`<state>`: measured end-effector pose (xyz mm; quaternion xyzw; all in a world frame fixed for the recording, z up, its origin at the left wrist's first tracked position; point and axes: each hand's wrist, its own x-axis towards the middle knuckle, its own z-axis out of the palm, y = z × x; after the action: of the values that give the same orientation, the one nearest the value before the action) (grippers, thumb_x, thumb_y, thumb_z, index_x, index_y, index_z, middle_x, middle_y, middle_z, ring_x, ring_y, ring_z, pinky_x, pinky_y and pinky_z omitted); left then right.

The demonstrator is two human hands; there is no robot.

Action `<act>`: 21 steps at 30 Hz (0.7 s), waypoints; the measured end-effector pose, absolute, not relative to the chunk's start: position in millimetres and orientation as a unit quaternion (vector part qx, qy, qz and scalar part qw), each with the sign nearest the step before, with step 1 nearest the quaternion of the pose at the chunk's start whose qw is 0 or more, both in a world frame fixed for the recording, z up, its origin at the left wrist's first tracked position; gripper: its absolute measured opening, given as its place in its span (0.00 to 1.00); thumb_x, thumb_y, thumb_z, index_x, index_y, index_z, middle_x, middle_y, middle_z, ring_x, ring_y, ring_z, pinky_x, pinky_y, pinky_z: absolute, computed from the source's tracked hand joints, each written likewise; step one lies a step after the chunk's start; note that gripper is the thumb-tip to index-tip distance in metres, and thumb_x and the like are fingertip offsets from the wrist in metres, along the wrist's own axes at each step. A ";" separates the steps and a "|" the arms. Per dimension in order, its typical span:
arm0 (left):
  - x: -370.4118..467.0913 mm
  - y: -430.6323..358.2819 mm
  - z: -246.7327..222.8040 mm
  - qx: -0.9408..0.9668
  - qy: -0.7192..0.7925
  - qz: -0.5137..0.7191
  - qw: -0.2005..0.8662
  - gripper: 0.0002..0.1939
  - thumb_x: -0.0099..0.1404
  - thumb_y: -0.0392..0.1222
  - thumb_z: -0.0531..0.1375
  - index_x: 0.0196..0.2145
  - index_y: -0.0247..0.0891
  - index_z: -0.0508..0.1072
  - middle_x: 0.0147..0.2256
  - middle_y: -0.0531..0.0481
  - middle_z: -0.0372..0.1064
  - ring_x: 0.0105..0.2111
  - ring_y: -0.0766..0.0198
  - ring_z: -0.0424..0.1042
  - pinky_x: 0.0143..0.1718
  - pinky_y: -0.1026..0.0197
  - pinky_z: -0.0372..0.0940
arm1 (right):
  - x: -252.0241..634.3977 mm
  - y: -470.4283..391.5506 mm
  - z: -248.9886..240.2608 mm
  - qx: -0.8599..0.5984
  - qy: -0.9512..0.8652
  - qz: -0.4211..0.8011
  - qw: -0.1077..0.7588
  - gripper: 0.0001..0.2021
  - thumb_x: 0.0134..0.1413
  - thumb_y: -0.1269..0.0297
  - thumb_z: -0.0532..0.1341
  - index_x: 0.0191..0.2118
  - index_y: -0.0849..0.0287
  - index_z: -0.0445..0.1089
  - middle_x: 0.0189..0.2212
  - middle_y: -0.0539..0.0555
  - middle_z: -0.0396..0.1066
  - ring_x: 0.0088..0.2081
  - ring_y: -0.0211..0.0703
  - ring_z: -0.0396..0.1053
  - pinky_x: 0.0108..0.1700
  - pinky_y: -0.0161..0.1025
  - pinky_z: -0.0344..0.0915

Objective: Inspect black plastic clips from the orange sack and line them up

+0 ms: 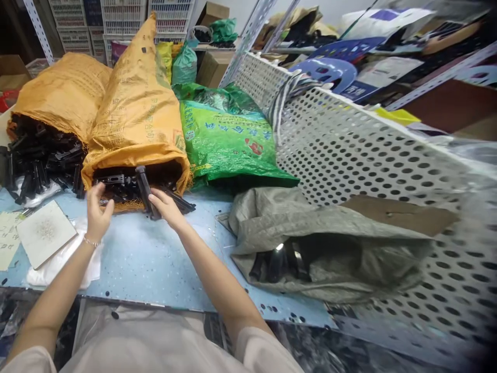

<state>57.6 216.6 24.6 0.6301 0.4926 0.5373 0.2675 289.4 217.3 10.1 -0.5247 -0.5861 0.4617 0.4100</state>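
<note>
The middle orange woven sack [135,116] lies with its mouth facing me, full of black plastic parts [116,180]. At its opening, my right hand [167,208] grips a long black plastic part [143,186], which stands tilted, its lower end near the table. My left hand [99,213], with a bracelet at the wrist, is at the left side of the mouth. Its thumb and fingers are apart and I see nothing held in them. Another orange sack [64,88] on the left spills similar black parts [42,166] onto the table.
A green sack [233,137] sits right of the orange ones. Nearer, a grey-green sack [330,259] holds dark shiny parts against a white perforated panel [349,145]. On the blue table [155,264] are a square white tile [45,233], white plastic [62,264] and a paper note [8,241].
</note>
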 end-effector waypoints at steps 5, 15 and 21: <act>90.9 140.6 20.7 0.472 0.323 0.427 0.701 0.35 0.66 0.70 0.52 0.57 0.40 0.68 0.46 0.40 0.74 0.48 0.52 0.75 0.48 0.49 0.72 | 258.9 111.9 -12.2 -0.290 -0.354 0.831 0.315 0.32 0.60 0.31 0.51 0.45 0.58 0.72 0.36 0.58 0.76 0.36 0.47 0.74 0.42 0.46 0.71; 112.4 89.2 32.5 0.380 0.432 0.343 0.742 0.31 0.58 0.70 0.62 0.36 0.35 0.69 0.26 0.53 0.68 0.19 0.70 0.67 0.18 0.66 0.63 | 284.0 101.5 14.1 -0.526 -0.755 0.129 0.370 0.25 0.68 0.42 0.48 0.39 0.59 0.70 0.36 0.60 0.70 0.39 0.49 0.66 0.44 0.46 0.63; 118.6 101.3 27.3 0.281 0.431 0.405 0.756 0.33 0.56 0.68 0.64 0.45 0.36 0.70 0.25 0.56 0.66 0.18 0.71 0.65 0.18 0.67 0.62 | 266.1 68.6 -1.0 -0.504 -0.802 0.090 0.307 0.27 0.73 0.48 0.41 0.35 0.58 0.70 0.29 0.56 0.69 0.34 0.46 0.64 0.37 0.41 0.56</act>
<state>118.6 101.3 27.3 0.2805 0.4310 0.4048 0.7561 266.1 68.6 -1.0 -0.5038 -0.8025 0.0901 0.3068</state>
